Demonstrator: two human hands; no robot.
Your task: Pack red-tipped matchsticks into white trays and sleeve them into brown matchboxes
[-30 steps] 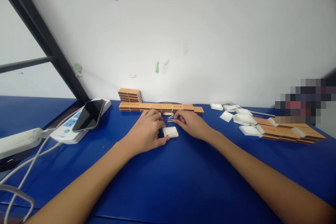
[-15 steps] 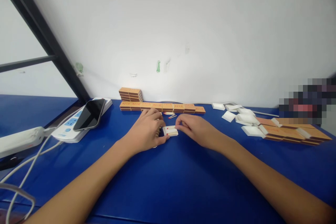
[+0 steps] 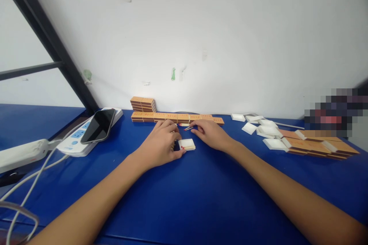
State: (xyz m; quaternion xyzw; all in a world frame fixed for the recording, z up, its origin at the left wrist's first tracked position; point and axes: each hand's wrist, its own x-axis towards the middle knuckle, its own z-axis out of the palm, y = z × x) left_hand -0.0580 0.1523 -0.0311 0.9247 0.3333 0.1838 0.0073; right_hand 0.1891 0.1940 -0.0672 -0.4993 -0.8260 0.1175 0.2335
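Note:
A small white matchbox tray (image 3: 188, 142) lies on the blue table, with a few red-tipped matches (image 3: 188, 147) along its near side. My left hand (image 3: 161, 143) curls at the tray's left end, thumb at its near corner and index finger at the far one. More matches (image 3: 173, 146) show under its fingers, partly hidden by the hand. Beyond the tray, my right hand (image 3: 211, 133) pinches a couple of matches (image 3: 188, 128) between thumb and forefinger. Other loose matches (image 3: 181, 124) lie just behind, in front of the row of matchboxes (image 3: 172, 117).
Stacked matchboxes (image 3: 142, 103) stand by the wall. At right are several white trays (image 3: 267, 128) and piled orange matchbox sleeves (image 3: 310, 145). A phone (image 3: 98, 124) rests on a power strip (image 3: 73, 148) at left, with white cables (image 3: 31, 174) nearby.
My right hand has moved from the tray's right end up and away to the loose matches and taken hold of some. The left hand and tray stay nearly in place.

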